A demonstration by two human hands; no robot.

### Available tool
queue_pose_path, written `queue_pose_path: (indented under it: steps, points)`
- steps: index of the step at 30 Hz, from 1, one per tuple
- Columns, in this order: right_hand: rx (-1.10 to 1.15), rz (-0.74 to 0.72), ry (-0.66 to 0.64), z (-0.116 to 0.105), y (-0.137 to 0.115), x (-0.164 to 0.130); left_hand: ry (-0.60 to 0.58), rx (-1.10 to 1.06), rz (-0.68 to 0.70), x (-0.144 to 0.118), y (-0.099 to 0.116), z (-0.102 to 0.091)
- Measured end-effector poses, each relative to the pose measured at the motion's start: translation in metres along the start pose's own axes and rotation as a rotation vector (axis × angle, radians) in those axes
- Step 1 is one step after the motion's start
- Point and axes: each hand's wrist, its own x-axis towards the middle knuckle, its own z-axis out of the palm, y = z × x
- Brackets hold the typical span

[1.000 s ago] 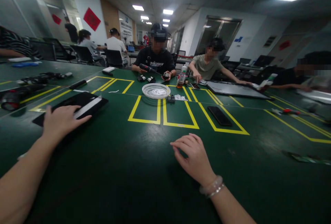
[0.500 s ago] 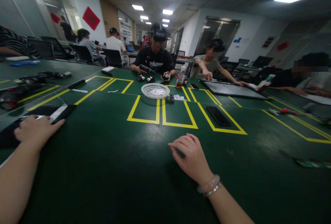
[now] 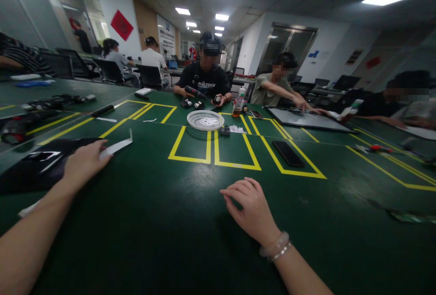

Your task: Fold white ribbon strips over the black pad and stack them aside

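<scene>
My left hand (image 3: pixel 84 161) is closed in a pinch on a white strip (image 3: pixel 117 146), which looks like paper or tape and sticks out to the right with its end bent up. Under and beside that hand lies a flat black panel (image 3: pixel 34 170) with a shiny patch on top. My right hand (image 3: pixel 248 206) rests on the green table (image 3: pixel 163 240), wearing two bracelets. Its fingers are loosely bent, the thumb apart, and nothing is in them. A dark smartphone (image 3: pixel 288 153) lies beyond my right hand, inside a yellow taped outline.
A white plastic basket (image 3: pixel 205 120) stands mid-table with a small dark part (image 3: pixel 224 130) beside it. A bottle (image 3: pixel 237 105) is near a person (image 3: pixel 204 79) holding a power tool. Cables (image 3: pixel 57 102) lie at left. Another person leans over a large flat panel (image 3: pixel 306 120).
My left hand has moved right, off the black panel's middle, carrying the white strip along. My right hand has stayed in place. The person at the large panel has moved a hand rightward.
</scene>
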Motion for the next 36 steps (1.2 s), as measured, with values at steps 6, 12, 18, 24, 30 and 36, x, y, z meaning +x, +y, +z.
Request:
queue_pose_path:
  steps: [6,12,18,24,30,36]
  points:
    - [-0.018,-0.03,-0.075,0.004,-0.004,-0.003,-0.138,-0.074,0.266,0.003,0.111,0.037]
    - [0.012,-0.025,-0.26,0.012,-0.005,-0.005,-0.339,-0.253,0.606,-0.026,0.188,0.049]
    - [0.067,-0.022,-0.278,0.012,-0.005,-0.004,-0.383,-0.286,0.676,-0.035,0.2,0.05]
    - [0.115,-0.023,-0.185,0.009,-0.007,-0.002,-0.338,-0.272,0.645,-0.03,0.187,0.058]
    - [0.511,0.283,0.17,0.008,0.001,0.001,-0.169,-0.02,0.347,-0.003,0.139,0.04]
    - [1.21,0.829,0.594,-0.001,0.014,0.008,0.086,0.317,-0.305,-0.001,0.009,0.003]
